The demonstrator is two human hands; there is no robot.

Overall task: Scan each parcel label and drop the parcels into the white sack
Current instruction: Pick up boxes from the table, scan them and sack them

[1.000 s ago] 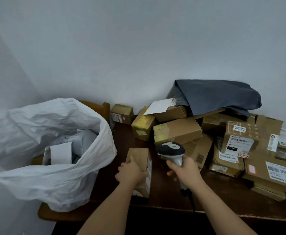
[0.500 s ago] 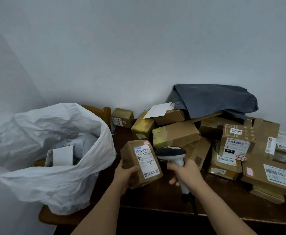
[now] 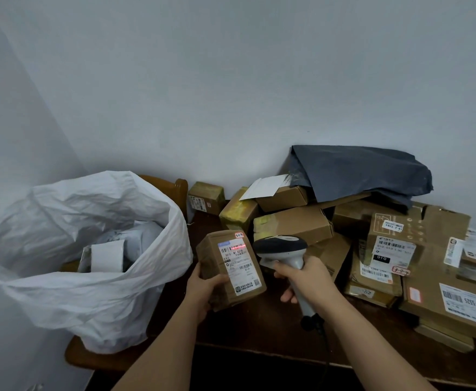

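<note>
Now the left hand (image 3: 203, 286) grips the parcel (image 3: 229, 268) and the right hand (image 3: 306, 277) grips the scanner (image 3: 283, 249); if the parcel tilts, the red beam may miss the barcode.

Stacked boxes (image 3: 293, 225) crowd the table's (image 3: 259, 325) right; the white sack's (image 3: 90, 277) mouth gapes left.

One sack (image 3: 90, 263); one scanner (image 3: 283, 251); one grey mailer (image 3: 358, 170); roughly a dozen boxes right of sack, exact count unclear.
</note>
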